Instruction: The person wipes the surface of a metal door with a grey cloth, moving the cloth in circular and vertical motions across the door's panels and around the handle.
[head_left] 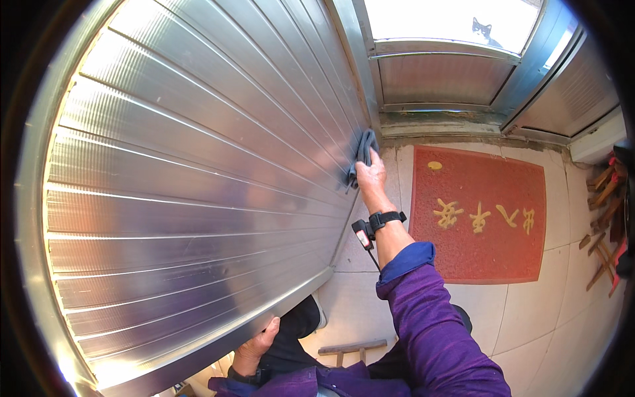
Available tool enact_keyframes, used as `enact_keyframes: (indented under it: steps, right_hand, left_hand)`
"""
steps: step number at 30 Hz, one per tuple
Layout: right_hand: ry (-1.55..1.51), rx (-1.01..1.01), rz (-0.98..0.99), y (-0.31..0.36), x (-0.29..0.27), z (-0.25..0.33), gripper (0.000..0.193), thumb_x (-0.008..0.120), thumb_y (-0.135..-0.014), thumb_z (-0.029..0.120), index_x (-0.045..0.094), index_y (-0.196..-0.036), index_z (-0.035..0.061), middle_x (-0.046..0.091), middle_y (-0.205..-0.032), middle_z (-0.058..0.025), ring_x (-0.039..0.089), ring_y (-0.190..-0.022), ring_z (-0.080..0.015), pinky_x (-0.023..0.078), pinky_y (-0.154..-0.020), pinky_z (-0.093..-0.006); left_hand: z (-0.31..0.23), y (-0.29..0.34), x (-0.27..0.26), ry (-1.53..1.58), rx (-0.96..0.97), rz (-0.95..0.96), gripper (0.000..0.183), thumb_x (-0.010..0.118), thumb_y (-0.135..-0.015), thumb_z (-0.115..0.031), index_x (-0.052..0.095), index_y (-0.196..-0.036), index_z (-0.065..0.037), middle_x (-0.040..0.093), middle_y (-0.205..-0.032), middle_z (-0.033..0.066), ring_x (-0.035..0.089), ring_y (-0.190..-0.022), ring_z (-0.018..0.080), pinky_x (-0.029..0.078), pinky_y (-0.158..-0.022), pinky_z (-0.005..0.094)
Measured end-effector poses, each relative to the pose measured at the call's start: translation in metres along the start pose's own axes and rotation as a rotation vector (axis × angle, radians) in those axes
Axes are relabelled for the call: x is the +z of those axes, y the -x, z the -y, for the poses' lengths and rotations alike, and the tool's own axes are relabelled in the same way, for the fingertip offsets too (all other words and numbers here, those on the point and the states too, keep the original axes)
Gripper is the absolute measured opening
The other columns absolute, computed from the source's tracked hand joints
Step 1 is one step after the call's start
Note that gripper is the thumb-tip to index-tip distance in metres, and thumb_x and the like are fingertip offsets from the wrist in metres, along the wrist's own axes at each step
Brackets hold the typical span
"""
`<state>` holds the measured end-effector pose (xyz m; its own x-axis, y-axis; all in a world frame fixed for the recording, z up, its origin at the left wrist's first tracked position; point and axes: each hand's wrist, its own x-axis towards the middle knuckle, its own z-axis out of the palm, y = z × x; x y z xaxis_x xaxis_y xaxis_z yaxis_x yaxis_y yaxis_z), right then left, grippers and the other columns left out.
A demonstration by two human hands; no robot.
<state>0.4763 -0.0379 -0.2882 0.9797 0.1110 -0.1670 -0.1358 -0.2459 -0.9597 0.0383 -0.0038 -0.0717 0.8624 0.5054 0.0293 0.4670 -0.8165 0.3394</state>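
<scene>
A ribbed silver metal door (198, 165) fills the left and middle of the view. My right hand (372, 177) reaches forward and grips a folded dark grey-blue cloth (364, 149). The cloth lies against the panel beside its far right edge. Close to my body, my left hand (256, 349) holds the door's near edge, and some of its fingers are hidden behind the frame. A black strap (387, 219) with a small device goes round my right wrist.
A red doormat (479, 212) with yellow characters lies on pale floor tiles to the right. Wooden stools (603, 192) are stacked at the right wall. A low wooden stool (352, 347) stands beneath me. Beyond the far metal-framed doorway (446, 79) is a black-and-white cat (483, 30).
</scene>
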Motion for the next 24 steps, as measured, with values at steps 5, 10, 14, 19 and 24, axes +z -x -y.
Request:
enact_keyframes:
  steps: [5, 10, 14, 19, 24]
  right_hand:
    - [-0.200, 0.039, -0.001, 0.011, 0.003, 0.009, 0.064, 0.065, -0.078, 0.020, 0.063, -0.140, 0.0038, 0.066, -0.124, -0.0253, 0.063, -0.119, -0.0410, 0.050, -0.105, -0.0451]
    - [-0.303, -0.542, -0.101, 0.042, -0.046, 0.179, 0.052, 0.065, -0.077, 0.007, 0.066, -0.128, 0.0010, 0.063, -0.107, -0.0201, 0.065, -0.100, -0.0382, 0.053, -0.091, -0.0445]
    - [-0.416, -1.099, -0.124, 0.101, -0.069, 0.311, 0.053, 0.068, -0.071, 0.002, 0.069, -0.124, 0.0032, 0.064, -0.106, -0.0197, 0.062, -0.099, -0.0380, 0.054, -0.086, -0.0444]
    - [-0.460, -1.237, -0.137, 0.147, -0.077, 0.337, 0.045, 0.069, -0.073, 0.003, 0.067, -0.118, 0.0044, 0.054, -0.109, -0.0170, 0.055, -0.097, -0.0342, 0.054, -0.080, -0.0434]
    - [-0.231, -0.941, -0.136, 0.136, -0.051, 0.223, 0.061, 0.063, -0.070, -0.002, 0.067, -0.130, 0.0067, 0.060, -0.122, -0.0195, 0.059, -0.106, -0.0389, 0.052, -0.093, -0.0459]
  left_hand:
    - [0.003, 0.002, 0.001, 0.002, 0.013, -0.008, 0.020, 0.075, -0.089, -0.030, 0.076, -0.090, -0.010, 0.072, -0.094, 0.0104, 0.067, -0.087, 0.0339, 0.055, -0.082, 0.0450]
    - [0.013, 0.008, 0.006, -0.066, 0.028, 0.007, 0.022, 0.076, -0.089, -0.030, 0.077, -0.098, -0.010, 0.073, -0.102, 0.0113, 0.068, -0.094, 0.0348, 0.055, -0.088, 0.0452]
    - [0.012, 0.009, 0.006, -0.023, -0.011, 0.010, 0.023, 0.076, -0.090, -0.028, 0.077, -0.104, -0.009, 0.074, -0.105, 0.0130, 0.069, -0.096, 0.0359, 0.055, -0.089, 0.0467]
    - [0.009, 0.009, 0.009, 0.102, -0.095, 0.024, 0.024, 0.076, -0.090, -0.026, 0.077, -0.106, -0.008, 0.075, -0.105, 0.0137, 0.070, -0.095, 0.0355, 0.056, -0.088, 0.0465]
    - [0.011, 0.007, 0.008, -0.072, 0.107, -0.040, 0.021, 0.076, -0.091, -0.024, 0.078, -0.101, -0.006, 0.075, -0.098, 0.0125, 0.071, -0.090, 0.0339, 0.057, -0.085, 0.0447]
